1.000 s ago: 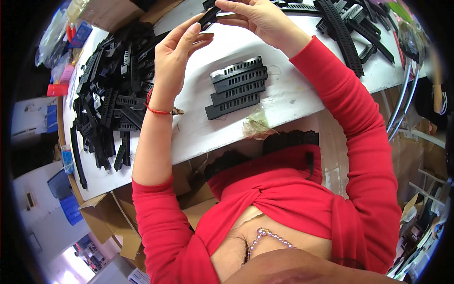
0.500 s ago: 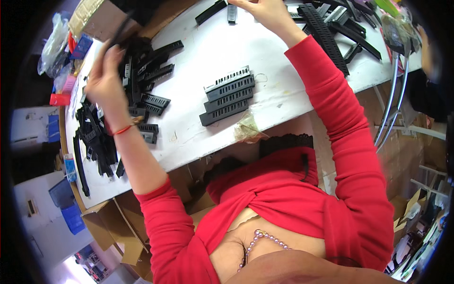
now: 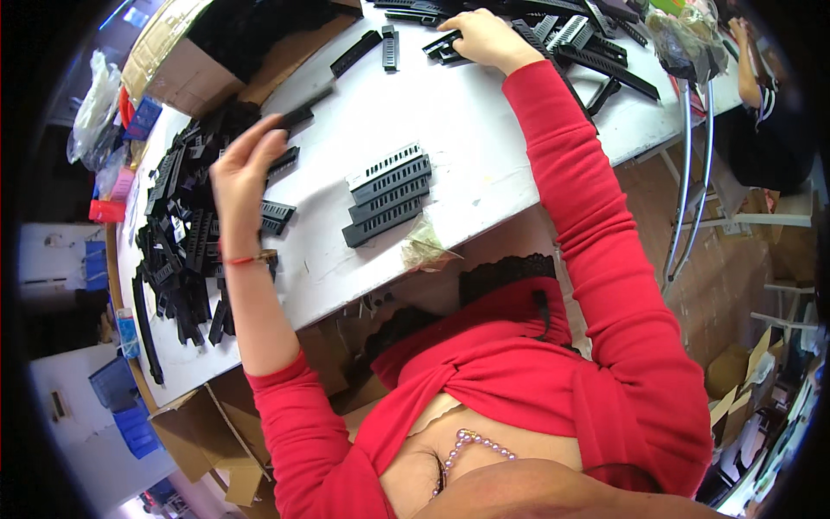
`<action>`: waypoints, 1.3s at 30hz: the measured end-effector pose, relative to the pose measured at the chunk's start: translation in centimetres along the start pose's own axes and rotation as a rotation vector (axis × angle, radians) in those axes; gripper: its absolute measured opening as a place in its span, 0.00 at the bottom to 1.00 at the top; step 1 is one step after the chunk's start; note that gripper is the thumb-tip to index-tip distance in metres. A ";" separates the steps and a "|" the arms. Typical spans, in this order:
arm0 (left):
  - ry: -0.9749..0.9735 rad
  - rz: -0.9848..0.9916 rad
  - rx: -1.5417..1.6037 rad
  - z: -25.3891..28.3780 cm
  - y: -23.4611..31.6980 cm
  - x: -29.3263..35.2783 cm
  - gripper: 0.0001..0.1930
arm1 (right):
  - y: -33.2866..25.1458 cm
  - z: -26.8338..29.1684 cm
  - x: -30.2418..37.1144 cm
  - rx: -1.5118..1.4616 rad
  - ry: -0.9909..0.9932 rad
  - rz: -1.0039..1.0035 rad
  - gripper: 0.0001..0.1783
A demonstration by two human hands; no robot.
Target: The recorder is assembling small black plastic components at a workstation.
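Slotted black plastic strips lie in several groups on the white table [image 3: 484, 164]. In the middle, a few of them form a stepped row [image 3: 386, 208], the far one shining pale. My left hand [image 3: 242, 177], slightly blurred, hovers beside the large left heap of black strips [image 3: 177, 251]. Its fingers and thumb are apart with nothing between them. At the far side my right hand [image 3: 491, 40] has its fingers closed on a short slotted black strip [image 3: 443, 48]. The fingertips partly cover that strip. Two separate strips [image 3: 356, 54] lie to its left.
A cardboard box [image 3: 186, 65] with a dark inside stands at the far left. More black strips [image 3: 596, 52] are heaped at the far right, near a clear plastic bag [image 3: 687, 43] and curved metal tubes [image 3: 683, 190]. Crumpled film [image 3: 425, 246] lies at the near edge. Another person [image 3: 765, 121] is at the right.
My left hand has come away from the box toward the heap; the dark strip it held is no longer in it. My right hand, earlier cut off at the top, now shows on a strip.
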State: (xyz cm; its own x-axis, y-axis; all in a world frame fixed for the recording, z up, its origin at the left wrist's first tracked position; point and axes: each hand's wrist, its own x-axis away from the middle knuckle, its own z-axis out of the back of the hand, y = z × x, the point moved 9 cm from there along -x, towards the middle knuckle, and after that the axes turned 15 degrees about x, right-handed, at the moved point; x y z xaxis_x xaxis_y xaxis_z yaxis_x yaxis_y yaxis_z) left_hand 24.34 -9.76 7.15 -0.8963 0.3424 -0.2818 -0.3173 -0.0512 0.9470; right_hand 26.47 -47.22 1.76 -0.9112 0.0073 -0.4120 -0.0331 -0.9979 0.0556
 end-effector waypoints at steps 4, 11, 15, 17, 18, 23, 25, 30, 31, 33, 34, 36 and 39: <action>-0.435 0.205 -0.088 -5.9 -3.3 1.8 0.13 | -1.5 0.7 -0.2 0.048 -0.023 0.044 0.19; -0.213 0.048 0.048 -3.8 -1.5 0.2 0.15 | -5.0 2.8 -1.4 -1.062 0.011 -0.040 0.15; -0.111 0.001 0.276 -4.6 -1.3 0.2 0.17 | -12.6 4.4 0.9 -1.737 -0.326 -0.053 0.12; -0.128 -0.001 0.460 -5.8 -0.6 0.3 0.18 | -14.2 3.8 1.3 -2.035 -0.394 0.037 0.11; -0.117 0.005 0.456 -5.7 -0.7 0.3 0.18 | -14.9 3.8 1.5 -2.042 -0.406 0.040 0.11; -0.069 -0.098 0.437 -6.2 0.5 0.8 0.17 | -16.0 4.5 2.1 -1.976 -0.164 0.398 0.12; -0.009 -0.181 0.317 -5.6 0.8 1.2 0.18 | -17.5 4.2 2.3 -2.023 -0.303 0.171 0.12; 0.050 -0.251 0.134 -5.1 1.2 1.4 0.17 | -16.5 6.0 2.2 -1.656 -0.035 0.479 0.16; 0.065 -0.266 0.041 -4.6 1.2 1.5 0.16 | -15.2 5.1 1.4 -1.435 -0.109 0.270 0.17; 0.075 -0.312 -0.098 -3.9 1.5 1.3 0.16 | -10.1 4.2 0.9 -0.993 0.124 0.094 0.19; 0.071 -0.334 -0.221 -3.6 2.0 1.4 0.16 | -8.1 6.9 1.4 -0.495 0.325 0.123 0.16; 0.041 -0.337 -0.339 -3.8 2.2 1.8 0.15 | -5.4 8.4 2.6 -0.460 0.445 0.200 0.12; -0.205 -0.278 -0.376 -6.0 0.8 1.8 0.15 | -2.1 6.5 1.9 -0.232 0.038 -0.017 0.12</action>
State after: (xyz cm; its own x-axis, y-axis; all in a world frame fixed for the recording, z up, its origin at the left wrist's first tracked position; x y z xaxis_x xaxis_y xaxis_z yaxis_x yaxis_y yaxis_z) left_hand 20.63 -14.83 6.52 -0.6948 0.5662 -0.4434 -0.6587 -0.2534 0.7085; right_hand 22.12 -44.73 6.81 -0.8948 0.0266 -0.4457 0.0508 -0.9857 -0.1607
